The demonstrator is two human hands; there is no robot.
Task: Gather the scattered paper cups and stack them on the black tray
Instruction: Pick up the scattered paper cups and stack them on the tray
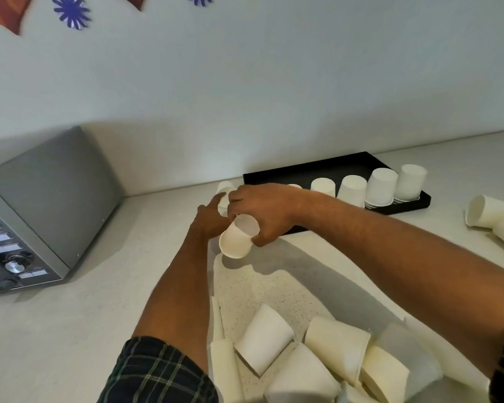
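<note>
Already done: five cups (381, 186) upturned on black tray (317, 167), centre right.
Right hand (262, 210): grips one cup (239, 238).
Left hand (211, 218): fingers outstretched.
Left: pile (317, 359) at bottom.

Bright, soft shadows; wide-angle warp, blurred edges.

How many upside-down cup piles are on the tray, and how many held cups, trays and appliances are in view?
upside-down cup piles on the tray: 5, one mostly hidden behind the right hand
held cup, in that hand's grip: 1
black tray: 1
grey appliance: 1
Total: 8
</note>
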